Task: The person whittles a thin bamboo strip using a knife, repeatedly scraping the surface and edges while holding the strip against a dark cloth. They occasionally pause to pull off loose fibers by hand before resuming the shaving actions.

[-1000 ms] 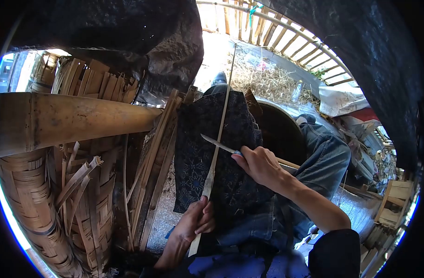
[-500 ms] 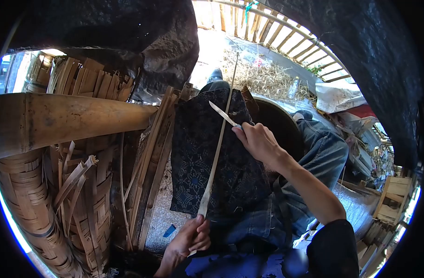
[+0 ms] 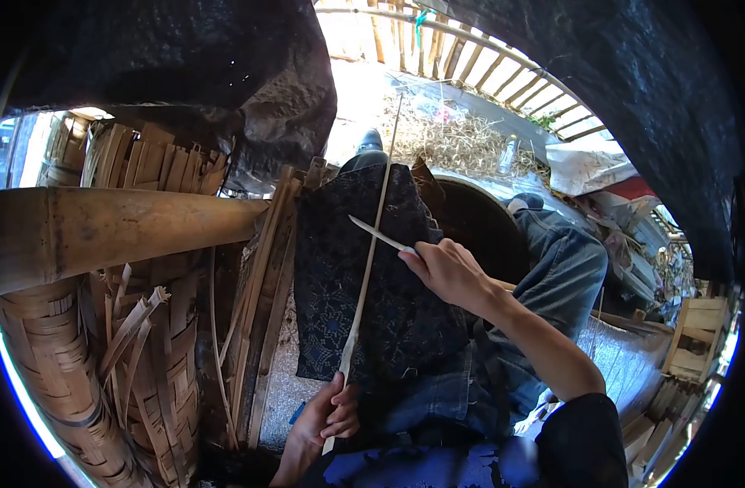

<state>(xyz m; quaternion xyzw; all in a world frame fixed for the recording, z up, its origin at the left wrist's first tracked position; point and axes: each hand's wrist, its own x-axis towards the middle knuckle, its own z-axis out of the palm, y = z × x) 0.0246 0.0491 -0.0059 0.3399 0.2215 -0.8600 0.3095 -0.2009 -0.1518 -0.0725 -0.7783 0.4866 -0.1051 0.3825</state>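
A long thin bamboo strip [image 3: 361, 313] runs up from my left hand [image 3: 327, 415], which is closed round its wider lower end. My right hand [image 3: 450, 272] grips a knife [image 3: 378, 234] by its handle, the blade pointing up and left and crossing the strip around its middle. A dark patterned cloth [image 3: 327, 285] lies over my lap beneath both. The handle is mostly hidden by the fingers.
A thick bamboo pole [image 3: 136, 224] juts in from the left above woven baskets [image 3: 51, 350]. Split wood pieces [image 3: 262, 301] stand beside the cloth. A dark round container [image 3: 478, 228] sits beyond my right hand, with straw [image 3: 445, 134] and a bottle [image 3: 507, 154] farther off.
My right hand and the knife have moved down along the strip toward me, and the blade lies flatter. My left hand and the strip have shifted slightly left in view.
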